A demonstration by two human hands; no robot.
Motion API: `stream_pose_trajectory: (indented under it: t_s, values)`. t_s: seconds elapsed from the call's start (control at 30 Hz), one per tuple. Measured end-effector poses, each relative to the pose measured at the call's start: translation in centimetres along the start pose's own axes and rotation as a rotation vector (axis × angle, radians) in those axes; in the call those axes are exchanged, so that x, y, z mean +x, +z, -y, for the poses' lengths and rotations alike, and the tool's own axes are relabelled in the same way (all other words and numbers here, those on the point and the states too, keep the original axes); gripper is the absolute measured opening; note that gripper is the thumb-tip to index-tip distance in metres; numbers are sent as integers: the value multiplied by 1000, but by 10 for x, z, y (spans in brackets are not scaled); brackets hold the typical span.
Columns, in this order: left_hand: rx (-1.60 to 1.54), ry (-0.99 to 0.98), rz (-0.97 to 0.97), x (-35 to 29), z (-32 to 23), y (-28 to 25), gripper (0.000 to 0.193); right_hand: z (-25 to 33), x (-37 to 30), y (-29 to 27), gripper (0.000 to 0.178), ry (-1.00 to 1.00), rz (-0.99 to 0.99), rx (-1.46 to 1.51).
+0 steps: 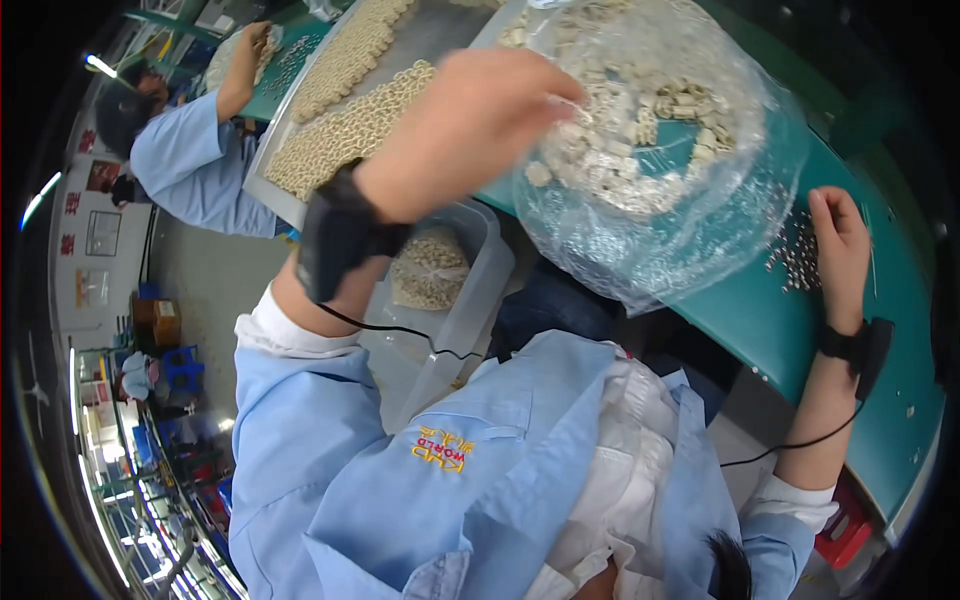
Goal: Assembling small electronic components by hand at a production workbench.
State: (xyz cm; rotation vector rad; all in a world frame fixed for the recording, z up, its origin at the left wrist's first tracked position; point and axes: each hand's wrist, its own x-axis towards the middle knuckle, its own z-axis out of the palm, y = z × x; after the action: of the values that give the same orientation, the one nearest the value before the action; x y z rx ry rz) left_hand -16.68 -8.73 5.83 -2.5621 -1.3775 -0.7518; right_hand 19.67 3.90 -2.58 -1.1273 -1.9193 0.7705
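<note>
My left hand [470,125] reaches across to the left edge of a large clear plastic bag [700,255] of cream plastic pieces [680,100]. Motion smears its fingers, so its grip cannot be made out. A small pale spot shows at its fingertips, too blurred to name. The bag lies spread on the green table [740,320] and hangs over its front edge. My right hand [842,245] rests on the table at the far right, thumb apart from the fingers, beside scattered small metal parts [797,255]. Nothing shows in it.
A metal tray [265,180] at the upper left bears rows of cream pieces [345,130]. Below it, a translucent bin [485,260] contains a bag of similar pieces [430,270]. Another person [190,150] works at the upper left. A red stool [845,530] stands under the table. Cables run from both wrist devices.
</note>
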Motion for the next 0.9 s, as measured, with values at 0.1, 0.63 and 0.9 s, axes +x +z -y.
stream_pose_trajectory:
  t_s: [0.1,0.63,0.9]
  values:
    - [-57,77,42,32,-28,41,13,4,-1,1,15,25,-17,24]
    - [33,-193,117,83,-5,117,19,18,0,-1,16,37,-6,99]
    - [-324,-332,-8,112,-38,107,18,21,0,-3,16,22,-17,86]
